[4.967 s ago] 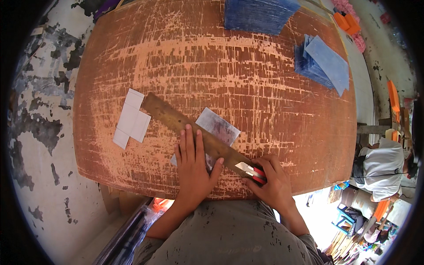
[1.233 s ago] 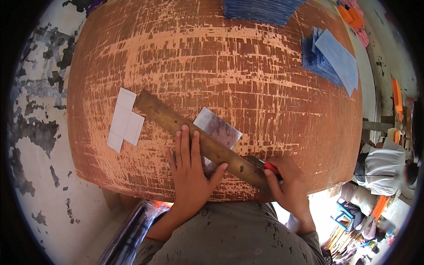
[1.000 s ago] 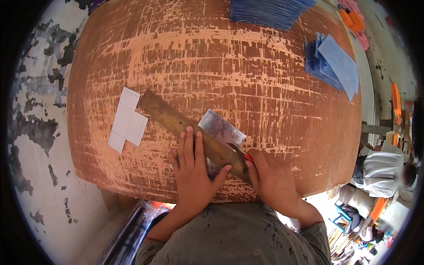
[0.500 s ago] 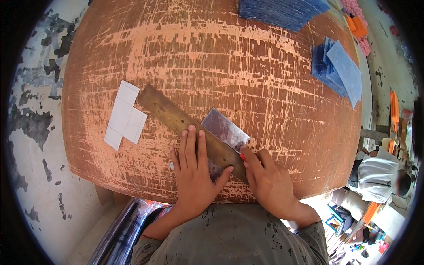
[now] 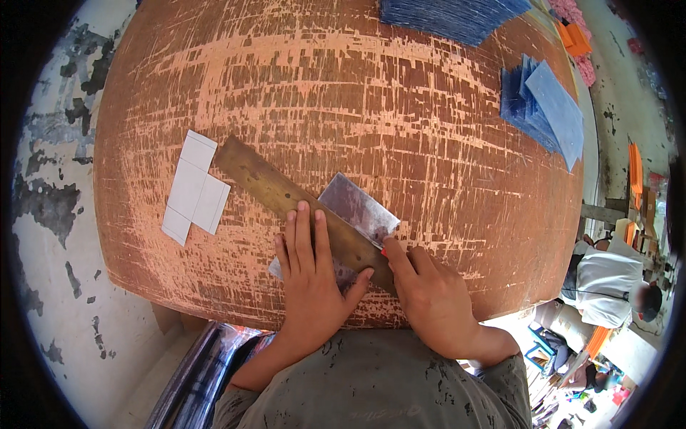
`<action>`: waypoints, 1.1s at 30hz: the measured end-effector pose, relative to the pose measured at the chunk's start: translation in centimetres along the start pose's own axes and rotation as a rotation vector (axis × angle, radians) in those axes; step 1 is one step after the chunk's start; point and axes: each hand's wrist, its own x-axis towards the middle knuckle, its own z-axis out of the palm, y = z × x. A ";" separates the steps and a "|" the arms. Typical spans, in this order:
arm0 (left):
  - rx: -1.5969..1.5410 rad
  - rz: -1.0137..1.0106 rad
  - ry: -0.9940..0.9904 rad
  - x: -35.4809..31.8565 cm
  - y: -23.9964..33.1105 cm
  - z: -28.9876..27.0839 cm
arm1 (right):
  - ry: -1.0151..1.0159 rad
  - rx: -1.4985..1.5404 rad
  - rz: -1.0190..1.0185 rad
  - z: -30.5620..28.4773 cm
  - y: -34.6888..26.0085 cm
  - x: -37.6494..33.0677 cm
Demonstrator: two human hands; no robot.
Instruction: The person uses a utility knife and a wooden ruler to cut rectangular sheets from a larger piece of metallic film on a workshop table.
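Note:
A long brass-coloured metal straightedge [image 5: 264, 179] lies slantwise across a glossy grey-blue sheet piece [image 5: 359, 204]. The piece shows on both sides of it. My left hand [image 5: 312, 293] presses flat on the straightedge, its fingers stretched out and the thumb apart. Close to the straightedge's lower right end, my right hand [image 5: 437, 300] is closed around a small red cutter [image 5: 384, 252], of which only a red bit shows; its blade is hidden. The cutter is against the straightedge's far edge, by the sheet's near corner.
On the scratched brown tabletop [image 5: 300, 93], a white ruled cutout [image 5: 189, 189] lies to the left. Blue sheets sit in a large stack [image 5: 454, 18] at the far edge and a fanned pile [image 5: 550, 107] at right. Beyond the right edge is a person in white [image 5: 607, 279].
The whole scene has slid slightly left in the picture. Both hands keep their places on the straightedge and cutter, with barely any movement relative to the sheet.

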 end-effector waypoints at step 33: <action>0.027 -0.022 -0.041 0.0 0.1 0.1 | -0.097 0.008 0.007 -2.3 1.2 -2.3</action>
